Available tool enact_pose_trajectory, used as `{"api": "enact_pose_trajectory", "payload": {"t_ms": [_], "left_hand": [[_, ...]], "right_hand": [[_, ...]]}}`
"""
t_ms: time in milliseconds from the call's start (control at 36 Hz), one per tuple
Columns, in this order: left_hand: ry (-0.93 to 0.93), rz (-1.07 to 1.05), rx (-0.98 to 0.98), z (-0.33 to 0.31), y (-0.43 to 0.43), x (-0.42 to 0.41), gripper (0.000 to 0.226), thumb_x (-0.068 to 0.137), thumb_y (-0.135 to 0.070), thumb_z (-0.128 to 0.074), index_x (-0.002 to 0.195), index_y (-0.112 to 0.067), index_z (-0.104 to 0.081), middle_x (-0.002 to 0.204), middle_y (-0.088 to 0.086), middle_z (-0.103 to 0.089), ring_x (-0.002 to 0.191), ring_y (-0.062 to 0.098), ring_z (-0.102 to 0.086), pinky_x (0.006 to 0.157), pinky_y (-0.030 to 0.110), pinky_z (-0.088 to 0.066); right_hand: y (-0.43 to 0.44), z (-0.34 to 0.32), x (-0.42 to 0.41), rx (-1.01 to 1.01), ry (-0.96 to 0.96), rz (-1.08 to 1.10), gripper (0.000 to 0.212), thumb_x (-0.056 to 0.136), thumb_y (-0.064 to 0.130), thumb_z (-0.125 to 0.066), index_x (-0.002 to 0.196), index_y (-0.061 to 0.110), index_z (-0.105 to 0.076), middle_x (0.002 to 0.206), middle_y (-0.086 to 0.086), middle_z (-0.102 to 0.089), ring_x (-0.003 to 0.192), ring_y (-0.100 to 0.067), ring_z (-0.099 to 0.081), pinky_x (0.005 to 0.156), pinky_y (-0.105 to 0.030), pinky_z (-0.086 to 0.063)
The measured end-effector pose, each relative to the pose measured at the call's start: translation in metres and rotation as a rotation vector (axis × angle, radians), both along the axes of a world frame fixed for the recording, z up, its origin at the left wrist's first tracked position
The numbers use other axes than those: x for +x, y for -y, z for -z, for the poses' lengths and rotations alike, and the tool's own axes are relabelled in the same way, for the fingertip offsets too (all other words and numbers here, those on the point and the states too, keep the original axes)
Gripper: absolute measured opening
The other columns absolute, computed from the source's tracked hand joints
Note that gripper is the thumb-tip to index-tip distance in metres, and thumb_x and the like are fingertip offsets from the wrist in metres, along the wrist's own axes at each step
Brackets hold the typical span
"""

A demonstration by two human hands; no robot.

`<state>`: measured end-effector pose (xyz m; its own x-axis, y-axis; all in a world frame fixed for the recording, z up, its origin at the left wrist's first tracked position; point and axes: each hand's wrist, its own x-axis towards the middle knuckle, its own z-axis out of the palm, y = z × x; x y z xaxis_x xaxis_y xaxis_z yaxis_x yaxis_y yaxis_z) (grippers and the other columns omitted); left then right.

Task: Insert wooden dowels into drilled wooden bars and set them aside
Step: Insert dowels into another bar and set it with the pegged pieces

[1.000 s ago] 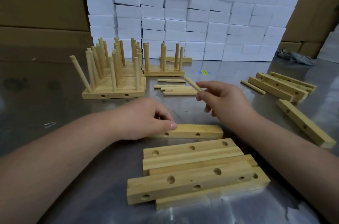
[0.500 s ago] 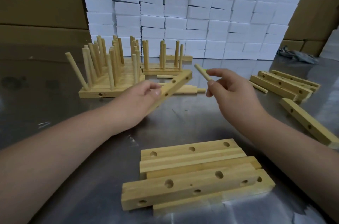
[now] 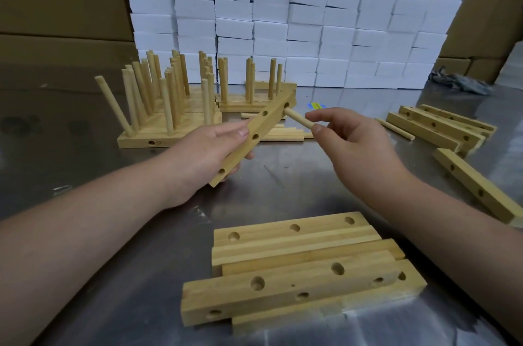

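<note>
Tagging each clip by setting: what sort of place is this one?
Probably a small factory or warehouse assembly station: a wall of stacked white boxes, large cardboard cartons behind it, and a metal worktable holding batches of drilled wooden bars and finished doweled bars.

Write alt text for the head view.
The left hand holds a drilled wooden bar tilted above a metal table, while the right hand pinches a dowel with its tip at the bar's farthest hole. Dowelled bars stand behind; bare drilled bars lie in front and right.
</note>
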<state>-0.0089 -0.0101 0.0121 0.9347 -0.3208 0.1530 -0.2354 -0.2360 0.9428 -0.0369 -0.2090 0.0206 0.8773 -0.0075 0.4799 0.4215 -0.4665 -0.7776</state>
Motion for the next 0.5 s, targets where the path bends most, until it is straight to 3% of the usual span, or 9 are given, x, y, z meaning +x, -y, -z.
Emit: {"api": "enact_pose_trajectory", "payload": {"t_ms": [139, 306, 417, 500], "left_hand": [[0.084, 0.008, 0.108, 0.001, 0.0008, -0.002, 0.03, 0.097, -0.034, -0.04, 0.086, -0.051, -0.062, 0.071, -0.015, -0.067, 0.05, 0.0, -0.048, 0.052, 0.014, -0.042], [0.09, 0.055, 0.144, -0.0012, -0.0001, -0.0033, 0.038, 0.096, -0.036, -0.04, 0.084, -0.07, -0.052, 0.063, -0.012, -0.058, 0.064, 0.006, -0.052, 0.075, 0.032, -0.047], [0.132, 0.064, 0.175, -0.0024, -0.0001, -0.0045, 0.03, 0.094, -0.039, -0.04, 0.091, -0.068, -0.049, 0.06, -0.013, -0.056, 0.056, 0.001, -0.049, 0.057, 0.014, -0.042], [0.149, 0.056, 0.169, -0.0022, 0.0014, -0.005, 0.033, 0.095, -0.036, -0.042, 0.09, -0.069, -0.046, 0.058, -0.013, -0.054, 0.055, 0.0, -0.048, 0.059, 0.015, -0.041]], "right_hand": [[0.0013, 0.0005, 0.0011, -0.011, 0.001, 0.005, 0.026, 0.094, 0.019, -0.051, 0.083, 0.041, -0.057, 0.045, 0.014, -0.043, 0.037, 0.0, -0.037, 0.036, -0.009, -0.027], [0.0031, 0.0032, 0.0036, -0.039, 0.001, 0.008, 0.019, 0.092, 0.024, -0.054, 0.081, 0.04, -0.058, 0.045, 0.013, -0.042, 0.038, 0.0, -0.038, 0.037, -0.009, -0.026], [0.0055, 0.0051, 0.0064, -0.116, 0.031, 0.038, 0.022, 0.091, 0.027, -0.055, 0.081, 0.046, -0.054, 0.047, 0.012, -0.041, 0.042, -0.003, -0.037, 0.039, -0.012, -0.028], [0.0069, 0.0052, 0.0064, -0.241, 0.064, 0.068, 0.023, 0.092, 0.026, -0.054, 0.09, 0.049, -0.055, 0.048, 0.014, -0.048, 0.043, -0.003, -0.04, 0.041, -0.013, -0.028]]}}
